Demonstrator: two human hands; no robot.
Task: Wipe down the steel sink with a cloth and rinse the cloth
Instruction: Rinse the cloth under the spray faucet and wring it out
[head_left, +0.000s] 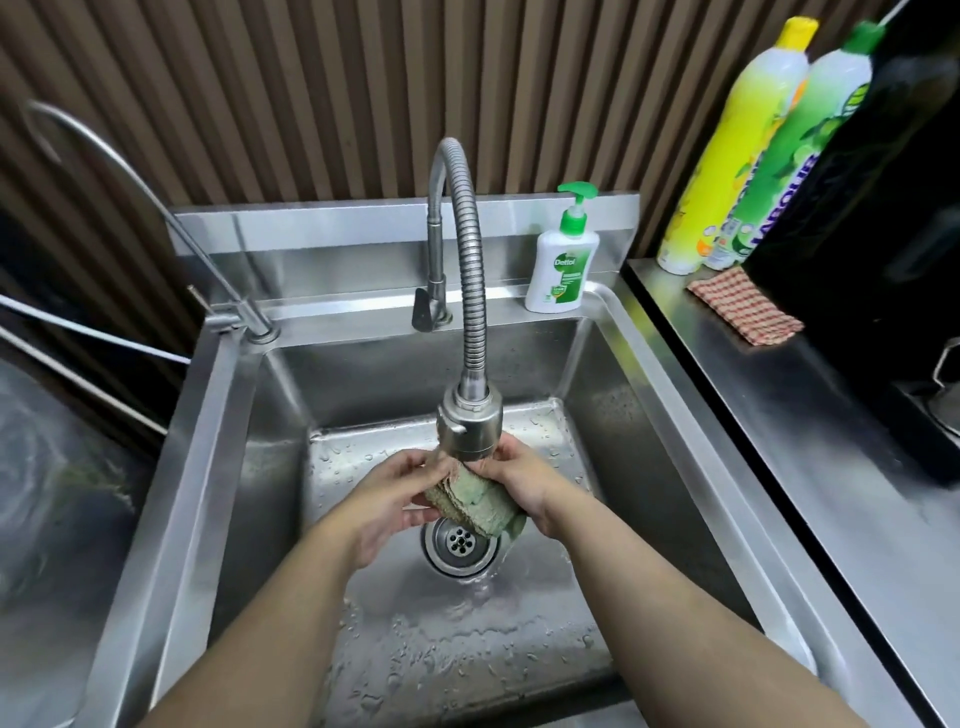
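Observation:
A bunched green and tan cloth (475, 504) is held over the drain (460, 543) of the steel sink (218, 467). My left hand (387, 501) grips its left end and my right hand (522, 480) grips its right end. Both hands sit directly under the spray head of the flexible steel faucet (470, 421). Water runs from the head onto the cloth and falls past the drain. The sink floor is wet with droplets and a stream toward the front.
A white hand-wash pump bottle (563, 260) stands on the sink's back ledge. On the right counter (831, 441) lie a red checked cloth (743, 306) and several tall bottles (727, 156). A thin second tap (156, 208) rises at the back left.

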